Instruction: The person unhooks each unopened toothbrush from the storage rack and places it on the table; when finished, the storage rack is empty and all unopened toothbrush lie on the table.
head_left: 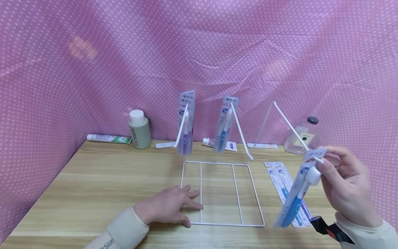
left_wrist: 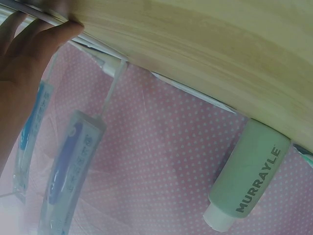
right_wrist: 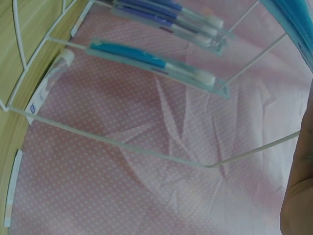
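Observation:
At the right, my right hand (head_left: 349, 183) pinches the top of a blue packaged toothbrush (head_left: 294, 202). Its card top overlaps the tip of the rack's right prong (head_left: 290, 125) in the head view. My left hand (head_left: 172, 204) rests with spread fingers at the left side of the white wire rack's base (head_left: 228, 225). Purple packaged toothbrushes (head_left: 185, 133) hang on the left prong, one behind another. From the middle prong hangs a blue packaged toothbrush (head_left: 224, 126). In the right wrist view the right prong (right_wrist: 146, 150) carries no package along its visible length.
More packaged toothbrushes (head_left: 281, 183) lie on the table (head_left: 93, 193) right of the rack. Along the back stand a green bottle (head_left: 141, 133) and a clear bottle with a black cap (head_left: 301, 136). Toothpaste tubes (head_left: 109, 138) lie there too, before a pink dotted cloth (head_left: 199, 52).

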`<state>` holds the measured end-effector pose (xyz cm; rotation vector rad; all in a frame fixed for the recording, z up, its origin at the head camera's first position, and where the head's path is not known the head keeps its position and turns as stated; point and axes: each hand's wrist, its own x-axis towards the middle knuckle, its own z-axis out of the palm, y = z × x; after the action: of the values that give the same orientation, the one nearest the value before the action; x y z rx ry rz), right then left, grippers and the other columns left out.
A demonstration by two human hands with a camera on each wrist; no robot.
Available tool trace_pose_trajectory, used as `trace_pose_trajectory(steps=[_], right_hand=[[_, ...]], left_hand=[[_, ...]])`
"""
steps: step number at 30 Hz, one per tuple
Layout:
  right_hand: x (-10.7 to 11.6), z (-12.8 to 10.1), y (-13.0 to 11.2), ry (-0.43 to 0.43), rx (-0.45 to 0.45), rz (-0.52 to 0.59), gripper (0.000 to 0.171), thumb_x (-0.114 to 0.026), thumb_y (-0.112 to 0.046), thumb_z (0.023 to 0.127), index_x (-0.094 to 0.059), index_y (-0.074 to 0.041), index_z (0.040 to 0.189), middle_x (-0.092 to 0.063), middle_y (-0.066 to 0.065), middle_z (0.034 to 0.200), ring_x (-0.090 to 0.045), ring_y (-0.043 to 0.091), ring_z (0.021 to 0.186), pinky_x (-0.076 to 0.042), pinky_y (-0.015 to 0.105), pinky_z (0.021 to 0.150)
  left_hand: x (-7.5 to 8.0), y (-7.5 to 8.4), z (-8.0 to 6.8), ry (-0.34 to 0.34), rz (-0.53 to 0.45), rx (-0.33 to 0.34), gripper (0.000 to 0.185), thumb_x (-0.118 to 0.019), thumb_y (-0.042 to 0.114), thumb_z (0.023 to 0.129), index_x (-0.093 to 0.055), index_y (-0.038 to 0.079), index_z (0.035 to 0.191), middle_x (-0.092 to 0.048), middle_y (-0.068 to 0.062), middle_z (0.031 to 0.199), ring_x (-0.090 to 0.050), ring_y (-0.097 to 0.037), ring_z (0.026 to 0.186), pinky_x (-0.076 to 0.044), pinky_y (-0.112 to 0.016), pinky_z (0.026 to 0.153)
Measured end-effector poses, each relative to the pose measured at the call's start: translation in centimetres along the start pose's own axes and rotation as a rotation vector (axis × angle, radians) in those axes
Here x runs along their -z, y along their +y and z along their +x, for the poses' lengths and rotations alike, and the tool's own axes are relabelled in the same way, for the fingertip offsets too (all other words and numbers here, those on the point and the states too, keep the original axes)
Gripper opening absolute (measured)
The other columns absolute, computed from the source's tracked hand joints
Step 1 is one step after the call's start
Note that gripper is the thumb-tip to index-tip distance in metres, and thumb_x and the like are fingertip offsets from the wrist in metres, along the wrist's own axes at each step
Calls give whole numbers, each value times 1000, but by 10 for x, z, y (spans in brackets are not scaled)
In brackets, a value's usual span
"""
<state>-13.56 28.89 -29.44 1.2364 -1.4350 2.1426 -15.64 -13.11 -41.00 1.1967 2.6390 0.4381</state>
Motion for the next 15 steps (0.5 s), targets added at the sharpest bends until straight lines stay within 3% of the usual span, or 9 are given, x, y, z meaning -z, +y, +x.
trace_pose_trajectory(steps=[9, 15], right_hand=[[-8, 2, -13, 23, 38, 28, 34, -32, 28, 100, -48, 31, 130, -75, 33, 113, -77, 34, 104, -63, 35, 94], [-1, 4, -26, 41, 6, 66, 34, -31, 23, 103, -50, 29, 131, -74, 33, 113, -78, 34, 99, -65, 34, 87]], left_hand=[[-1, -2, 1, -6, -8, 4, 59, -85, 46, 83, -70, 36, 140, -52, -5, 162, -50, -45, 147, -41, -62, 120], [-1, -1, 1, -9, -19, 9, 59, -85, 45, 83, -71, 36, 140, -51, -5, 162, -49, -45, 148, -40, -62, 121]])
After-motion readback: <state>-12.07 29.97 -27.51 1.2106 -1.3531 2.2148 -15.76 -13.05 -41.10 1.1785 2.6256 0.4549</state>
